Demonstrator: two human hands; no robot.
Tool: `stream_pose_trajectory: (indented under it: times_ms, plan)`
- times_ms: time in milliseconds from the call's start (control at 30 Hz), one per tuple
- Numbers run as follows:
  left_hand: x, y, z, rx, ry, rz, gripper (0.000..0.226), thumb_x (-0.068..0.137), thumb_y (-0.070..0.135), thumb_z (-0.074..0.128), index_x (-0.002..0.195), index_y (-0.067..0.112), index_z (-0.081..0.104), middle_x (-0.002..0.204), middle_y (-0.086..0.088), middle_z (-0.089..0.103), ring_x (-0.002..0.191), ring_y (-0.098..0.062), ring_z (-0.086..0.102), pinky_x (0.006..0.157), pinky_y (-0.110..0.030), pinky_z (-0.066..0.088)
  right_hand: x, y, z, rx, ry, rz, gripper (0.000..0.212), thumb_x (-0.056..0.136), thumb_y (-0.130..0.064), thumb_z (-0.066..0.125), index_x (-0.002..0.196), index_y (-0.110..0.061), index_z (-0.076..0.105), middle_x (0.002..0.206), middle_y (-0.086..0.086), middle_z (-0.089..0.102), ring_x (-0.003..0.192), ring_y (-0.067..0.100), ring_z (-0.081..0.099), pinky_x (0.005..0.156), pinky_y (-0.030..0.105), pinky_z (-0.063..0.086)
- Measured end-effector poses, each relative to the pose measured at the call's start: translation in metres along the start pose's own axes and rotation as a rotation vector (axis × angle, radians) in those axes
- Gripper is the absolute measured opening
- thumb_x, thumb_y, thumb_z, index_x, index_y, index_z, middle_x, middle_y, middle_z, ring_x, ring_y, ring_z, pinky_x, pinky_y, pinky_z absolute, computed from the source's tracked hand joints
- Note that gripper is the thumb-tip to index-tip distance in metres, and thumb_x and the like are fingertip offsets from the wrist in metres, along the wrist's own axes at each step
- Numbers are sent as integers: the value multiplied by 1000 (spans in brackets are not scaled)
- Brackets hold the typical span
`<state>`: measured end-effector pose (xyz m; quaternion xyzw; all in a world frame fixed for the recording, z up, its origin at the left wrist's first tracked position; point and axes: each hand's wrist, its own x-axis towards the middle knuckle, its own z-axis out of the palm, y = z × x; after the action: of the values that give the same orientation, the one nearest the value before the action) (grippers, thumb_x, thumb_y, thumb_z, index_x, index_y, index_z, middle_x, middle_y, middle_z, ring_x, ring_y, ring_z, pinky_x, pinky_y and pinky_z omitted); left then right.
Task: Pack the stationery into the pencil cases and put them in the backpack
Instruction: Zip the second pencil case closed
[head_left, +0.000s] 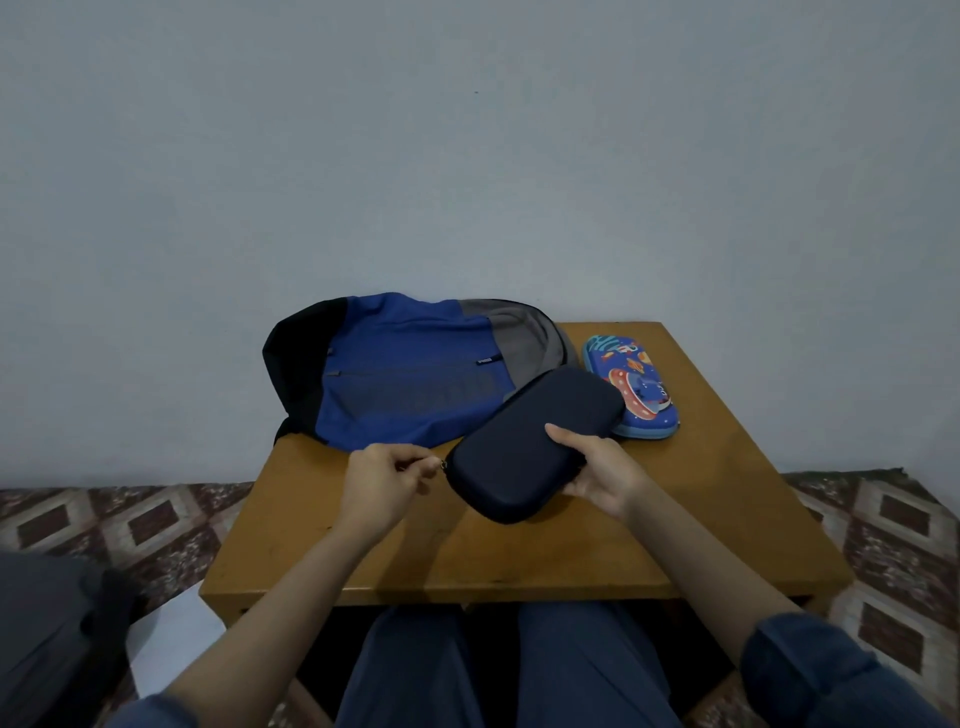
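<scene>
Navy case (524, 441): held closed, just above the bench (519, 561), in front of the backpack (405, 374).
Right grip (597, 470): wrapped round the case's right edge, thumb on top.
Left grip (387, 467): pinching what looks like the zip pull at the case's left corner.
Printed case (634, 384): flat on the bench, right of the backpack.
Risk: a hard tug could snag the zip or twist the case loose.
Writing: the backpack's small tab is unreadable.

The scene was dim and evenly lit, with a cool bluish cast. Just below the grip on the navy pencil case (524, 447), a soft shadow darkened the table (519, 561), and deeper shade sat under its near edge. Far from the grip, toward the frame's edges, lines bowed and detail went soft.
</scene>
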<state>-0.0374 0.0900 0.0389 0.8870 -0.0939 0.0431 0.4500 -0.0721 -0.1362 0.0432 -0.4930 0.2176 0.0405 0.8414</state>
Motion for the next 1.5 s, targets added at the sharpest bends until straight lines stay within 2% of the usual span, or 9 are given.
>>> stream_pose_trajectory:
  times_ms: [333,600,800,867,967,1033,1200,1333,1500]
  plan:
    - [13,12,7,-11,25,41,7,86,16,63,82,16,69,78,5,67,69,-4,63,69,-18,49,-19,5,-7,-408,-329,172,42,72,-20,73,111,-10,62,107,4,71,98,18,67,80,30,54]
    - [36,18,-4,-222,-202,16,25,96,10,47,71,10,46,127,-2,54,118,-16,51,99,-33,43,-26,18,-9,-71,-274,180,25,74,-20,63,91,-3,67,82,8,74,67,17,71,62,26,52]
    - [42,27,-9,-346,-298,-36,24,96,9,46,72,9,45,91,-2,65,91,-10,61,79,-22,50,-30,15,-15,-50,-269,205,24,71,-21,58,70,-5,76,74,7,73,60,16,70,59,26,50]
    - [41,24,-6,-384,-294,-69,24,96,11,47,72,11,45,87,-8,65,93,-20,63,85,-31,52,-33,16,-18,70,-238,187,30,77,-23,54,63,-7,76,71,5,73,59,14,70,63,29,49]
    - [42,18,1,-426,-197,-140,22,95,10,50,72,10,49,96,-16,64,98,-27,63,91,-39,52,-26,26,-22,221,-227,118,35,94,-27,44,92,-5,69,88,0,75,82,12,72,79,27,52]
    - [41,18,5,-399,-69,-178,21,94,10,51,73,8,52,91,-13,62,92,-24,63,83,-31,55,-22,31,-26,431,-252,53,60,87,-46,48,118,4,59,117,27,62,107,40,62,87,47,52]
    - [30,31,15,-221,142,-101,18,93,11,52,77,3,54,110,-7,61,95,-15,55,80,-28,44,-20,17,-9,853,-130,54,90,72,-71,54,125,-1,38,116,40,45,121,56,38,88,65,38]
    - [1,44,35,-117,218,70,22,90,8,56,69,14,51,110,-6,58,111,-16,53,85,-21,40,-23,12,21,851,-8,-80,95,60,-46,78,137,-11,33,119,25,51,110,43,50,85,60,43]
    - [-15,47,51,-124,217,318,13,85,2,63,73,6,59,100,4,50,102,4,50,81,-6,41,-6,8,37,728,231,-45,69,83,-12,67,140,-12,29,118,16,52,114,36,52,84,49,48]
